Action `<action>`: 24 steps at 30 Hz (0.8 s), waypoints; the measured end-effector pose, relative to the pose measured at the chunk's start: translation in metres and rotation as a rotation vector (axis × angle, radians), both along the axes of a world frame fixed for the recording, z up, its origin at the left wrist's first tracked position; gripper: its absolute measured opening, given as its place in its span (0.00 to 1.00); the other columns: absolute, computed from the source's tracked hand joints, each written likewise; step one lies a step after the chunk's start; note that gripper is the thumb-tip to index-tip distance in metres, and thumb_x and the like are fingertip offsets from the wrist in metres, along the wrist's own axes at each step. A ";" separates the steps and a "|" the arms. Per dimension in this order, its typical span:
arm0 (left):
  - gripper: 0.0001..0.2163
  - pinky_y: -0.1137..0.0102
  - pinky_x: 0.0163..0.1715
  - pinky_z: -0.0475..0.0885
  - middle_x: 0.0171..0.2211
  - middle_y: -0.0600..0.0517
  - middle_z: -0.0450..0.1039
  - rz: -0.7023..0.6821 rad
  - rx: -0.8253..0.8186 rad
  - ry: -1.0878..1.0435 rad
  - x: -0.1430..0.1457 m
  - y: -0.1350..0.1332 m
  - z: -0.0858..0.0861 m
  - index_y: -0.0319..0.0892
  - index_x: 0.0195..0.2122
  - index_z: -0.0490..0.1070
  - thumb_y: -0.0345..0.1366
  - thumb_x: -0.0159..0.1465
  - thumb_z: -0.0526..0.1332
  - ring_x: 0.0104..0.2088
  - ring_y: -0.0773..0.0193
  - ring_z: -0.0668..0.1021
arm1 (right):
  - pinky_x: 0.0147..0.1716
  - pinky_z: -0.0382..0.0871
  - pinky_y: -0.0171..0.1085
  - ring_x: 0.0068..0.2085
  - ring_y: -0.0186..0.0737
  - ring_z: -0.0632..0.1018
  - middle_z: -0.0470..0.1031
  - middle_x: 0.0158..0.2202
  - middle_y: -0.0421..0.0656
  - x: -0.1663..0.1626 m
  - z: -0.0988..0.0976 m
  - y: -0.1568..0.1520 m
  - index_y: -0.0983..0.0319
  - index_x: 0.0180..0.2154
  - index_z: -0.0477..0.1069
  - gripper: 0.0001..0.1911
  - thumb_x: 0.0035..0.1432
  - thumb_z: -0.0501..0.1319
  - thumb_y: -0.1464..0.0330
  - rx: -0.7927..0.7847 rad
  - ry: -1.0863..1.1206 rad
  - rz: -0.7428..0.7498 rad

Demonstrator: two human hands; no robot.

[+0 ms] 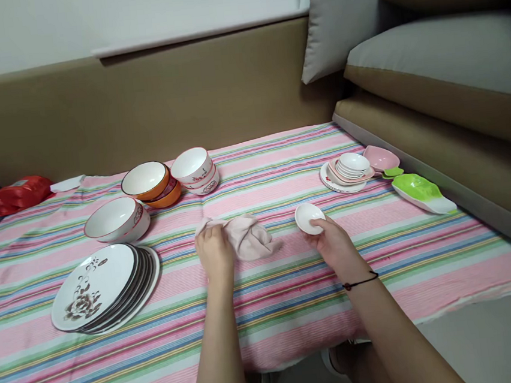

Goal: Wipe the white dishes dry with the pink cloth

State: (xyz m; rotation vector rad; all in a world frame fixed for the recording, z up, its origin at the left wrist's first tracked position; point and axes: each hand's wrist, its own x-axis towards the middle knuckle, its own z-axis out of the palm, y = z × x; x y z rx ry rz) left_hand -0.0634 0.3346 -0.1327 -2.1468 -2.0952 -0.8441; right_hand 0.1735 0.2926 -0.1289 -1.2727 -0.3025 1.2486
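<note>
The left hand (214, 243) curls over the near-left end of a rag (249, 237), its grip closed on the soft, matt, pale pink fabric, which lies in rumpled folds. The right hand (334, 243) has a dish (305, 215) at its right edge, the grip pinched tight: thumb pressed over the rim into the hollow, fingers underneath. The dish is small, round, shallow and glossy white, its hollow facing up, to the right of the rag and apart from it. A thin dark cord bracelet (361, 282) circles the right wrist.

Beneath lies a woven, striped sheet (277, 186), finely ribbed, with a ragged near edge. On the left are stacked flat plates (97, 291), smooth and glazed, the top one printed with a brown flower. Behind them sit a wide, red-rimmed bowl (112, 219), a stack of rounded orange bowls (152, 183) with white insides, and white patterned bowls (194, 170).

To the right, small white saucers (354, 163) are nested on wider plates, beside a smooth pink bowl (382, 158) and a leaf-shaped green tray (419, 188). Plump, two-tone cushions (444, 56) are piled behind.
</note>
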 end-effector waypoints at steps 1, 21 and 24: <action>0.08 0.55 0.46 0.65 0.37 0.40 0.75 0.016 -0.020 0.016 -0.002 0.000 0.003 0.38 0.35 0.73 0.29 0.60 0.54 0.43 0.48 0.74 | 0.26 0.72 0.36 0.35 0.40 0.75 0.74 0.41 0.45 0.002 0.000 -0.001 0.60 0.42 0.69 0.19 0.44 0.62 0.66 0.012 -0.119 0.033; 0.09 0.61 0.38 0.65 0.34 0.42 0.74 0.048 -0.179 0.099 0.000 -0.003 0.010 0.40 0.32 0.73 0.32 0.62 0.53 0.38 0.51 0.74 | 0.35 0.64 0.40 0.38 0.44 0.73 0.73 0.40 0.47 0.028 -0.012 -0.008 0.62 0.40 0.70 0.13 0.51 0.57 0.70 0.035 -1.430 0.363; 0.09 0.64 0.37 0.64 0.31 0.45 0.72 0.026 -0.039 -0.035 -0.001 -0.005 0.017 0.41 0.27 0.69 0.33 0.63 0.52 0.36 0.55 0.73 | 0.36 0.64 0.40 0.39 0.44 0.73 0.71 0.41 0.47 0.028 -0.013 -0.006 0.63 0.39 0.69 0.11 0.51 0.58 0.69 0.004 -1.428 0.356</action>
